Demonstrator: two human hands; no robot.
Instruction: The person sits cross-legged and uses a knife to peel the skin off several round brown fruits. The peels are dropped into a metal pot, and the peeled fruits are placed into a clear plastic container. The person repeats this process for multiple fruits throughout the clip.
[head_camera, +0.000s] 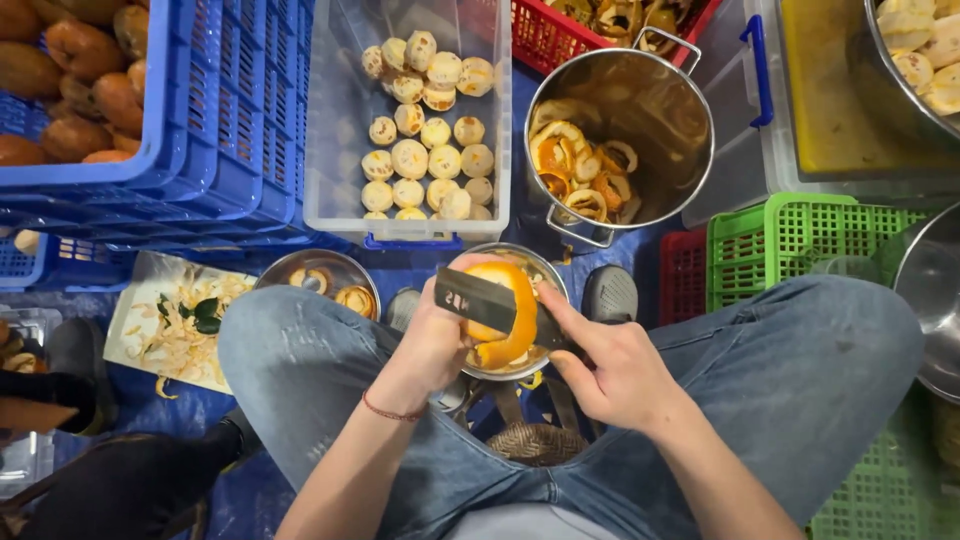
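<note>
My left hand (432, 338) grips an orange fruit (503, 312), partly peeled, over a small steel bowl (548, 280) between my knees. My right hand (610, 368) holds a broad dark knife (488, 300) whose blade lies across the fruit. A strip of orange peel hangs below the blade into the bowl. A thin red string circles my left wrist.
A clear tub (340, 120) of peeled pale fruit sits ahead. A steel pot (655, 110) holds peels. Blue crates (220, 130) with unpeeled fruit stand at left, green baskets (800, 235) at right. A second steel bowl (305, 268) and a tray of scraps (140, 290) lie by my left knee.
</note>
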